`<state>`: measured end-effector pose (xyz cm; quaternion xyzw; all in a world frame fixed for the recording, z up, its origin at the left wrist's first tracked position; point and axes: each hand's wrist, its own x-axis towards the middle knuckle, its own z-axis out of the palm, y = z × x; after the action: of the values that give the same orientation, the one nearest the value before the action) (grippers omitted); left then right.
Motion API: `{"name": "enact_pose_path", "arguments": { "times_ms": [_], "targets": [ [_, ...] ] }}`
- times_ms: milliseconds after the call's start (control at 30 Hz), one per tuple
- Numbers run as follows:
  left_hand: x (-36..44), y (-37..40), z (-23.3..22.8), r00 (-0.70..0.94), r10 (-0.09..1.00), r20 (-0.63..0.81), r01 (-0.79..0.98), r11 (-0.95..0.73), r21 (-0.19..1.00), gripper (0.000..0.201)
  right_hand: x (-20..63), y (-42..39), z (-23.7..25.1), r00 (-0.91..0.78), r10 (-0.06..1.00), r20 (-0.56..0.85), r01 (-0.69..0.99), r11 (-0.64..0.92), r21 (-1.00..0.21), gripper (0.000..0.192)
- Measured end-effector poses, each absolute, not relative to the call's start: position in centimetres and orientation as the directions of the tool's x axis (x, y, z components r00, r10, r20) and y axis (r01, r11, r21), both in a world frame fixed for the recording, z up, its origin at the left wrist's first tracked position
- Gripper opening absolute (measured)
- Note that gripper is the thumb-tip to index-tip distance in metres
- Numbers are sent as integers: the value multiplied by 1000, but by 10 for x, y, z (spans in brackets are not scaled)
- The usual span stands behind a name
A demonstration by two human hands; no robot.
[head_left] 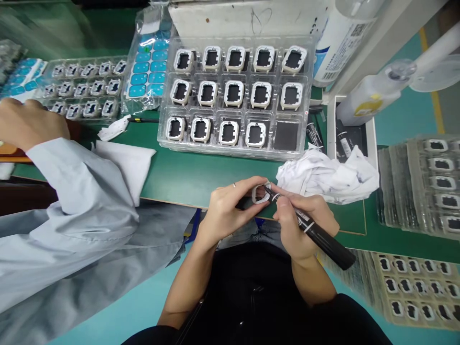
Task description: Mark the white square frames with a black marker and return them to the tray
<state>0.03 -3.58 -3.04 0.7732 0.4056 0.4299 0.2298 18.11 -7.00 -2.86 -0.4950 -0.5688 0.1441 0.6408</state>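
Note:
My left hand [230, 206] is closed on a small white frame [256, 195], a rounded square with an open middle, pinched between thumb and fingers near the table edge. In my right hand [302, 218] is a black marker pen [323, 242], held like a writing tool. Its tip meets or nearly meets the frame's inner edge; actual contact is too small to tell. Beyond my hands lies a clear plastic tray [230, 149] with rows of similar white frames [234, 93]. Its front right compartment [285, 136] holds no frame.
A crumpled white cloth [327, 175] lies right of my hands. Bottles [373, 96] stand behind it. Stacked trays [413, 187] are at the right. On the left, a co-worker's sleeve [86, 191] and hand [32, 122] reach over the bench, beside a folded white cloth [129, 165].

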Motion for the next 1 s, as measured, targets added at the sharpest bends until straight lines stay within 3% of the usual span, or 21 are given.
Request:
{"name": "enact_pose_path", "arguments": {
  "times_ms": [400,567,667,800,900,1000],
  "targets": [
    [3,-36,-28,290,864,411,335,-494,802,48,181,-76,-34,328,770,548,314,458,-832,14],
    [2,-32,-27,279,857,433,343,-510,789,53,180,-76,-36,414,691,592,302,509,-806,8],
    [-3,-24,-21,256,813,523,357,-583,730,53,182,-75,-41,476,604,640,317,561,-765,13],
    [-4,4,7,279,755,593,462,-647,607,52,181,-75,-51,471,577,667,347,574,-742,10],
    [10,37,32,398,718,571,560,-683,469,53,179,-76,-57,475,575,666,379,549,-745,12],
    [34,67,46,545,706,453,643,-698,315,50,180,-79,-58,459,608,647,394,514,-762,12]
  ]
}}
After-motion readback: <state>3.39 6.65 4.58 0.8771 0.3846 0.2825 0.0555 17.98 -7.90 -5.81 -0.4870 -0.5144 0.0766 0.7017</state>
